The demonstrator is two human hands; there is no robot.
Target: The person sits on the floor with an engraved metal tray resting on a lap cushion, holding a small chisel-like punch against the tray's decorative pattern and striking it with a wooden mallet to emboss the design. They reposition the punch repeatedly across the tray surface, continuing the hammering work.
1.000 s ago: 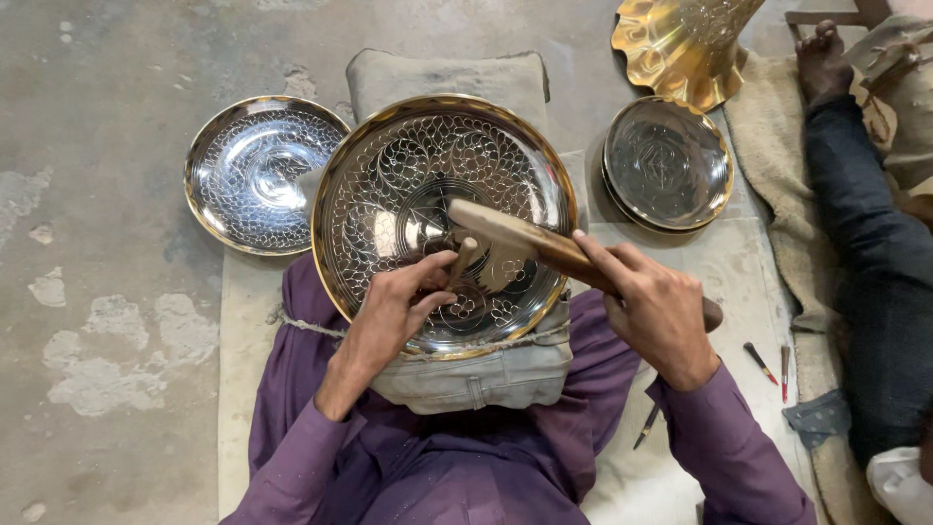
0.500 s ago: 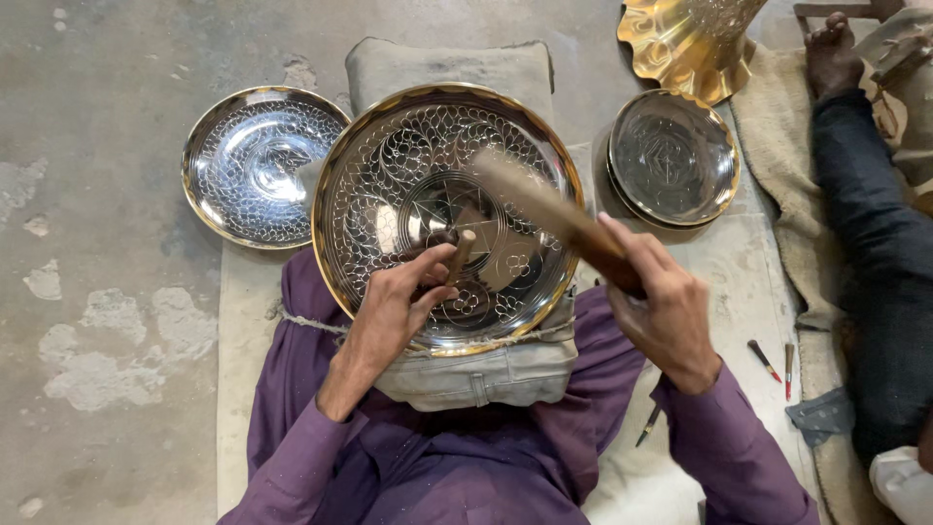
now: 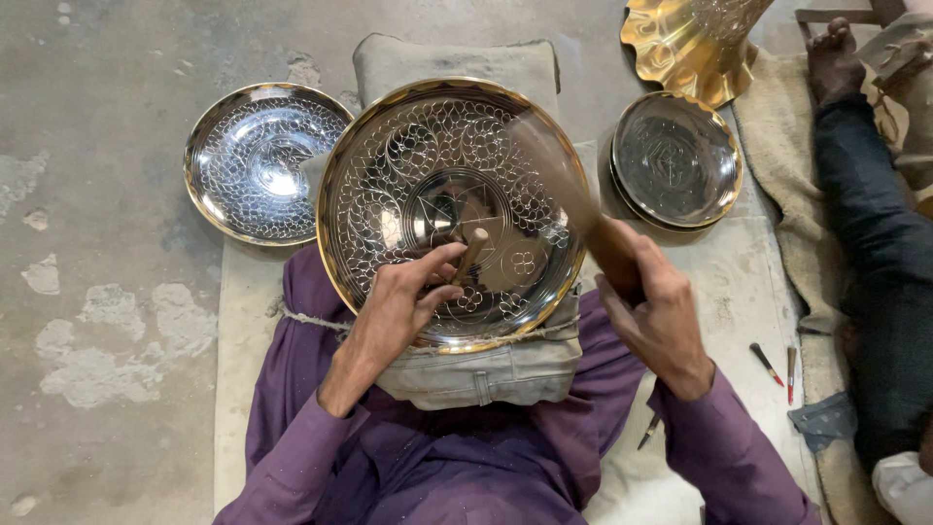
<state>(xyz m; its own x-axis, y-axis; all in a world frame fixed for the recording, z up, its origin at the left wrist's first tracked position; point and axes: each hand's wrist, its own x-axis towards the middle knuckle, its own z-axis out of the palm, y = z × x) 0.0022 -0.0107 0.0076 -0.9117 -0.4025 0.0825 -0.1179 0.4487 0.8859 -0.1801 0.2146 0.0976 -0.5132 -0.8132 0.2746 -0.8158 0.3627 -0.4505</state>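
The left hand [image 3: 403, 306] pinches a punch [image 3: 470, 255] on the big plate [image 3: 389, 175]. The right hand [image 3: 659, 311] grips a blurry mallet [image 3: 573, 199].

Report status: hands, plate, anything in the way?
Left hand pinches chisel on plate. Right hand grips raised mallet. Nothing in the way.

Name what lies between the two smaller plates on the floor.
In the head view, the big engraved plate on the cushion lies between the left plate and the right plate, with the chisel on it.
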